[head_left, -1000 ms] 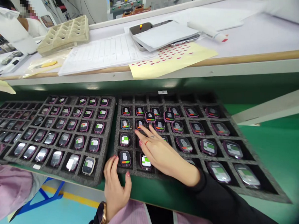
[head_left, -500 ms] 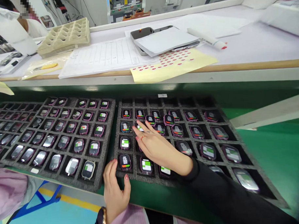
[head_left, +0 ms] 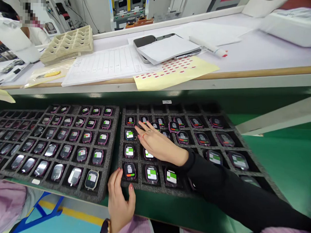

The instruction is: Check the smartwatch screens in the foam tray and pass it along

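Note:
Two dark foam trays lie side by side, each cell holding a small smartwatch body with a lit screen. My right hand [head_left: 158,142] reaches over the right tray [head_left: 193,194], fingers stretched flat, fingertips on the watches [head_left: 144,120] in the second column near the back rows. My left hand [head_left: 120,197] rests open on the front edge of the same tray, beside a watch with a dark screen [head_left: 130,170]. Neither hand holds anything.
The left tray [head_left: 101,192] is full of watches too. On the raised white shelf behind lie a form sheet [head_left: 108,62], a yellow sheet with red stickers [head_left: 176,71], a phone under paper [head_left: 168,47], a marker [head_left: 207,47] and a pulp tray [head_left: 67,43]. Another person sits far left.
My right hand has slid away from me and to the left, from the middle rows toward the back rows of the right tray. The left hand has stayed in place.

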`<state>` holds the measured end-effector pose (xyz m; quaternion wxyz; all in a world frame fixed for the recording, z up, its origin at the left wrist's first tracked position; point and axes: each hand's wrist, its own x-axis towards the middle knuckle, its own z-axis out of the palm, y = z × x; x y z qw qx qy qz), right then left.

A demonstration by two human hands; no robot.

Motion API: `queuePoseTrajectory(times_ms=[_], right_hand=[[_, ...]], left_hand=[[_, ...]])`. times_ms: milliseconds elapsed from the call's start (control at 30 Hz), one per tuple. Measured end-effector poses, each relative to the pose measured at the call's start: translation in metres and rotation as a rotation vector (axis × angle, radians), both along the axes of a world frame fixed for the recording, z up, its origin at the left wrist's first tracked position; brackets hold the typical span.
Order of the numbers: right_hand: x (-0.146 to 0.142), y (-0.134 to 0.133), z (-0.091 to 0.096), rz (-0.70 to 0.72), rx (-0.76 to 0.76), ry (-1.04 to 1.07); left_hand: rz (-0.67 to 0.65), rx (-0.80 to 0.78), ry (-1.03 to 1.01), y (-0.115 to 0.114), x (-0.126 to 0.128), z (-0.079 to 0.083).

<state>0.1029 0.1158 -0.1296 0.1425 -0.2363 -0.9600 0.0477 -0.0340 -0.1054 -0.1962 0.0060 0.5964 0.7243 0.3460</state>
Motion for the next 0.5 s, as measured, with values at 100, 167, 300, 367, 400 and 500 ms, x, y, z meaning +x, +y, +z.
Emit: queuePoseTrajectory(times_ms=[100,167,300,367,400,500], right_hand=[[-0.013,0.016,-0.001,-0.054,-0.008,-0.012],[-0.024,0.022,-0.004,-0.081,-0.003,-0.008],[-0.033,0.021,-0.01,-0.075,0.009,-0.018],[-0.026,0.017,-0.008,-0.068,0.024,-0.021],[-0.02,0.015,-0.007,-0.07,0.033,-0.021],[-0.001,0.012,-0.001,-0.101,0.061,-0.018]], left_hand=[[0.01,-0.002,-0.004,0.001,0.001,0.0],[0.014,0.003,0.002,0.001,0.001,0.0],[0.016,0.011,0.011,0.001,0.001,-0.001],[0.013,0.005,0.007,0.001,0.0,-0.001],[0.012,0.002,0.004,0.001,0.0,-0.002],[0.012,-0.016,-0.002,0.0,-0.001,-0.002]])
